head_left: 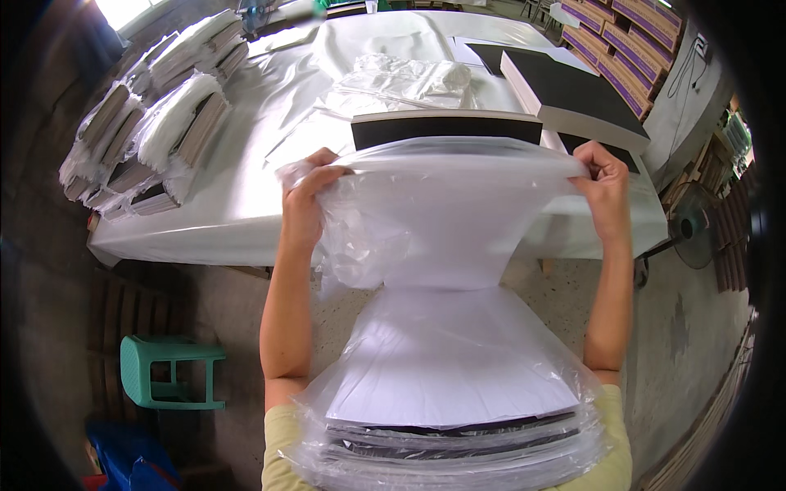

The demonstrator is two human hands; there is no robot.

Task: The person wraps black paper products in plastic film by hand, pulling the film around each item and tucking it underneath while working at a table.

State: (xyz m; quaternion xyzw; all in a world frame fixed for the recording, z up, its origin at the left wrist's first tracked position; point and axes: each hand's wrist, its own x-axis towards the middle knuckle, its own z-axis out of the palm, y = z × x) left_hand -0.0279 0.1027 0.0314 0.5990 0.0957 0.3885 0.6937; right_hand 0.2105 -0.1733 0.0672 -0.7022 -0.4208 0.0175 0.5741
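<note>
My left hand and my right hand are raised at about the same height, fingers closed on opposite ends of a clear plastic bag. White flat sheets or boards show through the plastic below that edge. Loose, crinkled film hangs beside my left hand. Closer to my body is a thick stack of plastic-wrapped white sheets, with dark layers along its near edge. What supports this stack is hidden. Just beyond the held edge, a black-topped stack of boards stands on the table.
A table covered in shiny white sheeting spans the far side. Several plastic-wrapped bundles are piled at its left; crumpled film lies mid-table. A large black-topped stack sits at right. A green stool and a fan flank the table.
</note>
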